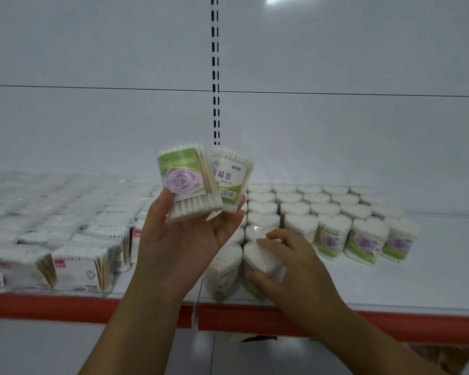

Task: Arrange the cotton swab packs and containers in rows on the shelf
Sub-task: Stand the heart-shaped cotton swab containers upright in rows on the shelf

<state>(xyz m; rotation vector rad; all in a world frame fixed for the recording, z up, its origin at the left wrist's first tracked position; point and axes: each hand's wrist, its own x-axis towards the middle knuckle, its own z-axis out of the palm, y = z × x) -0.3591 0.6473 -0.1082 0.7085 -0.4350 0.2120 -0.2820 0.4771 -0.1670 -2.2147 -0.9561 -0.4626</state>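
My left hand point(184, 239) is raised palm-up in front of the shelf and holds two clear swab containers point(201, 182) with green and purple rose labels, side by side. My right hand point(290, 263) grips a heart-shaped swab container point(263, 258) standing near the shelf's front edge, thumb on its front and fingers over its top. Another heart container point(224, 269) stands just left of it. Behind and to the right, heart-shaped containers point(333, 212) stand in rows. Flat swab packs point(65, 226) fill the shelf's left half in rows.
The white shelf point(431, 280) has bare surface at the right front. A red strip point(404, 326) runs along its front edge. A slotted black upright point(215, 77) divides the white back panel. A clear plastic lip fronts the left section.
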